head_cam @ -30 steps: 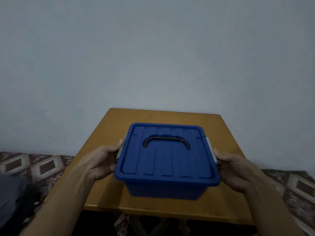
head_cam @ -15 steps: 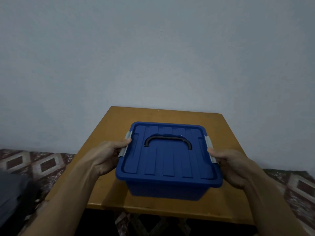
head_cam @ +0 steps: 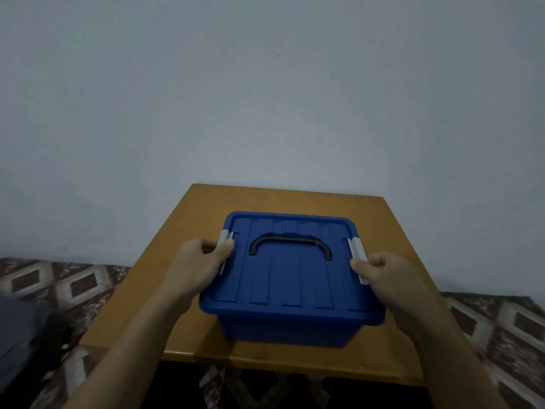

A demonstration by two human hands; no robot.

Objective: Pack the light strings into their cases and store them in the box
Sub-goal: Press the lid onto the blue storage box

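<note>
Blue box [head_cam: 290,286] gripped between left hand [head_cam: 196,265] and right hand [head_cam: 386,276].

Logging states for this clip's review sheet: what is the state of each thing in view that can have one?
blue box: closed, upright on the table.
lid: seated on the box.
handle: folded flat on the lid.
left latch: pinched by the left hand; whether it is snapped is unclear.
right latch: gripped by the right hand; whether it is snapped is unclear.
</note>
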